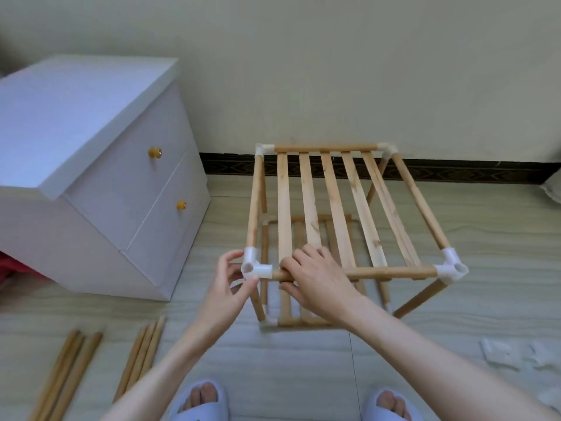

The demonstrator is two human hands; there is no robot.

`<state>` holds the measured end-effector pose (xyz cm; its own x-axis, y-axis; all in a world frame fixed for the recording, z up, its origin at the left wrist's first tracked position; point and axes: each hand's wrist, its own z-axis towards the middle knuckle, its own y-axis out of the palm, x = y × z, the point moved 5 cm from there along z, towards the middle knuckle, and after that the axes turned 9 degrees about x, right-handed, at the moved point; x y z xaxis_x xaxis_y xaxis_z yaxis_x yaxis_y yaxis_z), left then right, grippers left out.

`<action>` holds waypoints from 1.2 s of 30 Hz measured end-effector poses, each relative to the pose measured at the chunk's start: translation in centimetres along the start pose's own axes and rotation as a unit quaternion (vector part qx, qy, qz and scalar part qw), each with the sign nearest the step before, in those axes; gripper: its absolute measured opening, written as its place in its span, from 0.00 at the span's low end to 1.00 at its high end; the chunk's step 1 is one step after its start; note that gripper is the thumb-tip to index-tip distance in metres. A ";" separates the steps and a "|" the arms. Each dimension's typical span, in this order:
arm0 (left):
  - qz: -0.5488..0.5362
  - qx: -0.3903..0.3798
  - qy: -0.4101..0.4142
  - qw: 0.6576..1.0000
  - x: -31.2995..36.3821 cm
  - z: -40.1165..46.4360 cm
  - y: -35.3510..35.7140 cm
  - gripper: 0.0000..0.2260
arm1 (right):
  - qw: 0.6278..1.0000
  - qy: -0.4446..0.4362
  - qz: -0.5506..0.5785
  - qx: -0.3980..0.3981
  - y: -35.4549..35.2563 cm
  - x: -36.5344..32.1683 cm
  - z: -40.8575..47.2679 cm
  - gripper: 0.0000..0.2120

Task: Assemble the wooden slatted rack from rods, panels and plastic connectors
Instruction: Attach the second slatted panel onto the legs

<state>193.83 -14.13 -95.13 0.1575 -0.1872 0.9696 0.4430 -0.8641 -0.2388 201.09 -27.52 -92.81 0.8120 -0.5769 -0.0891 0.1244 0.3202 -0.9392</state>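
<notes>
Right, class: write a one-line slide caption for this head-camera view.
Left hand pinches the white corner connector while right hand grips the front rod of the slatted rack.

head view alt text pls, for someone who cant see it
A person's left hand pinches a white corner connector on a two-tier wooden slatted rack while the right hand grips its front rod. Spare rods lie on the floor.

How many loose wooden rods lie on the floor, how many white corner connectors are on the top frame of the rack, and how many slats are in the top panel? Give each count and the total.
Loose wooden rods on the floor: 6, in two groups of 3
White corner connectors on the top frame: 4
Slats in the top panel: 5
Total: 15
</notes>
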 end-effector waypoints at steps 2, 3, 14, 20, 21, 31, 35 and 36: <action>-0.045 0.018 -0.051 0.998 -1.3 -0.2 1.0 0.07 | 0.999 -0.003 -0.001 0.035 0.9 0.3 -0.3 0.13; -0.052 0.016 -0.060 0.997 -1.8 0.2 1.4 0.11 | 0.999 -0.003 0.005 0.045 1.4 0.5 -0.5 0.12; -0.028 0.072 -0.035 0.996 -2.8 1.9 1.5 0.19 | 0.998 -0.001 0.055 0.029 1.3 1.5 -0.9 0.12; -0.025 0.109 -0.036 0.993 -2.8 1.6 1.1 0.18 | 0.994 0.012 0.085 0.067 -0.4 2.1 -0.9 0.12; -0.023 0.113 -0.040 0.993 -2.8 1.5 1.2 0.18 | 0.994 0.013 0.090 0.062 -0.5 2.0 -0.8 0.13; -0.037 0.163 -0.058 0.984 -1.4 0.7 1.6 0.17 | 0.991 0.017 0.106 0.078 0.0 1.4 -1.1 0.12; -0.046 0.166 -0.065 0.983 -1.1 0.9 1.8 0.17 | 0.991 0.024 0.098 0.084 0.3 1.3 -1.2 0.13; -0.045 0.168 -0.068 0.982 -1.1 0.8 1.8 0.16 | 0.991 0.024 0.096 0.086 0.3 1.3 -1.2 0.13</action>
<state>195.20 -15.12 -96.70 0.2111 -0.0322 0.9769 0.7229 -0.6676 -0.1782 201.46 -29.06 -93.62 0.8028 -0.5259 -0.2808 0.0687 0.5495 -0.8327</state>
